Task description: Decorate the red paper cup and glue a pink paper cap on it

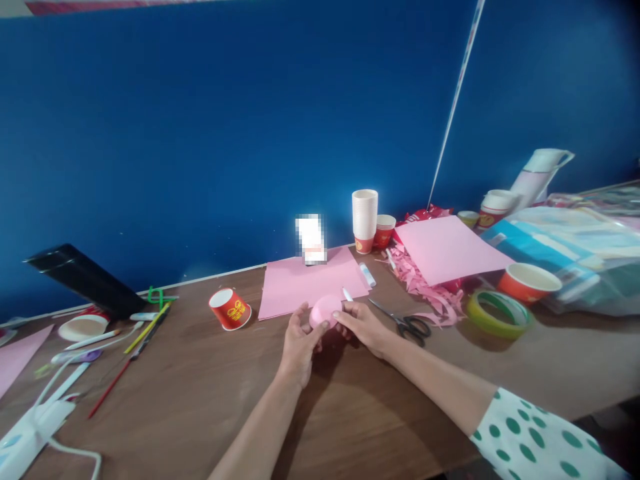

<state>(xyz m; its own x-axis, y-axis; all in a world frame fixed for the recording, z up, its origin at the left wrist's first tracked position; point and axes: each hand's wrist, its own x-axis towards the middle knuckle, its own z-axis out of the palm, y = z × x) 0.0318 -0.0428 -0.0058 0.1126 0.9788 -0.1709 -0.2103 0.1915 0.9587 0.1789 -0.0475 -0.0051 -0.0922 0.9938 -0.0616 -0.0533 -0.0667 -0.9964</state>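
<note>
Between my two hands is a small round pink object (324,311), seen from above near the middle of the table. My left hand (300,343) grips its left and lower edge with thumb and fingers. The thumb and fingers of my right hand (364,323) close on its right side. A white pen-like stick (347,294) shows just above my right hand. Behind the hands lie pink paper sheets (290,287). A red paper cup (230,309) is tilted on the table to their left. Scissors (407,325) with dark handles lie right of my right hand.
A tall cup stack (365,220) stands by the blue wall. Rightward are shredded pink paper (423,287), green-yellow tape (500,315), an orange-red cup (530,283) and plastic bags (590,250). Leftward are a black object (90,277), pens and a white power strip (37,433).
</note>
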